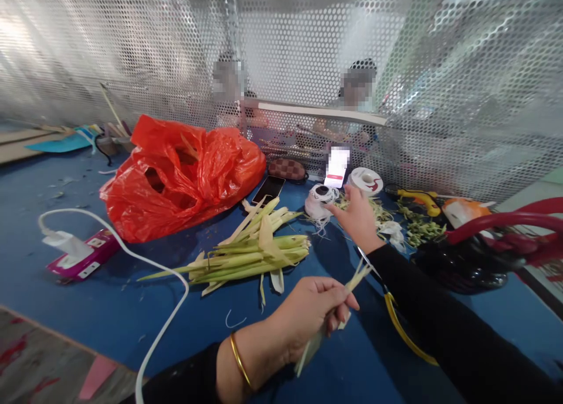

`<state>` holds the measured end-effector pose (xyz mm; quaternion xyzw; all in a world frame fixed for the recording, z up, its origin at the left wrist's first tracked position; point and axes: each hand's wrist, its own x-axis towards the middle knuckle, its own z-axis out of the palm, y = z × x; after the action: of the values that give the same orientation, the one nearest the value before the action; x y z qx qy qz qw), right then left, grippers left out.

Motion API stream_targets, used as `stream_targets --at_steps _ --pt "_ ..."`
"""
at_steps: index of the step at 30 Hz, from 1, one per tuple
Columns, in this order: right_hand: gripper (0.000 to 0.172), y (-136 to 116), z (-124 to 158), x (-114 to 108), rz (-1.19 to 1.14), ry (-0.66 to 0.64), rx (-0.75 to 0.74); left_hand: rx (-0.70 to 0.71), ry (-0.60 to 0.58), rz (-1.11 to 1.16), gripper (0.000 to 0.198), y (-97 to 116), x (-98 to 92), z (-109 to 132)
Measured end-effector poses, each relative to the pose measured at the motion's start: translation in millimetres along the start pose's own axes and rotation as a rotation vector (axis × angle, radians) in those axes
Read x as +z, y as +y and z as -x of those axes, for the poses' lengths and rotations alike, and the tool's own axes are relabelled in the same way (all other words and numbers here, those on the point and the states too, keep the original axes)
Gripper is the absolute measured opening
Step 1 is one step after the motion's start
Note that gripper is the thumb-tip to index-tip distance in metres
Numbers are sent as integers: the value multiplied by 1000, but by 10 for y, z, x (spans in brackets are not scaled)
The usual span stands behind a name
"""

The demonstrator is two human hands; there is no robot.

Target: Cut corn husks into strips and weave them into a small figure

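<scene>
My left hand (323,304), a gold bangle at its wrist, is closed around a small bundle of pale corn husk strips (358,278). The strips stick out above and below the fist. My right hand (358,216) reaches forward with thumb and fingers apart, at the edge of a roll of white string (323,202). Whether its thumb touches the roll I cannot tell. Scissors with yellow handles (402,328) lie partly hidden beneath my right forearm. Left of my hands is a pile of green and yellow corn husks (246,257).
A red plastic bag (189,175), black phone (269,190), checkered case (288,169), lit phone (338,166) and white spool (366,181) line the back by a perforated metal screen (294,52). A white cable (171,310) runs from a purple power strip (88,254). A black object with red handles (466,263) stands right.
</scene>
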<state>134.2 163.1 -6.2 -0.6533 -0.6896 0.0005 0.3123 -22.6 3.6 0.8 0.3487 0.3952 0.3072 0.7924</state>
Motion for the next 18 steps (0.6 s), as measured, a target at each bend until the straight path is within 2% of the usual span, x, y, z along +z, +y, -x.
stream_targets --at_steps 1,3,5,8,11,14,18 --pt "80 -26 -92 -5 -20 -15 -42 26 22 33 19 6 -13 -16" --pt "90 -77 -266 13 -65 -78 -126 85 63 106 20 24 -50 -47" --pt "85 -112 -400 62 -111 -151 -171 146 93 162 21 49 -93 -74" --pt "63 -116 -504 134 -168 -207 -160 224 144 222 21 104 -155 -98" --pt "51 -69 -535 120 -210 -114 -54 317 212 291 20 185 -208 -100" --pt "54 16 -549 -11 -262 9 73 413 306 312 20 273 -254 -85" --pt "55 137 -502 -263 -334 81 126 477 374 313 18 338 -305 -82"
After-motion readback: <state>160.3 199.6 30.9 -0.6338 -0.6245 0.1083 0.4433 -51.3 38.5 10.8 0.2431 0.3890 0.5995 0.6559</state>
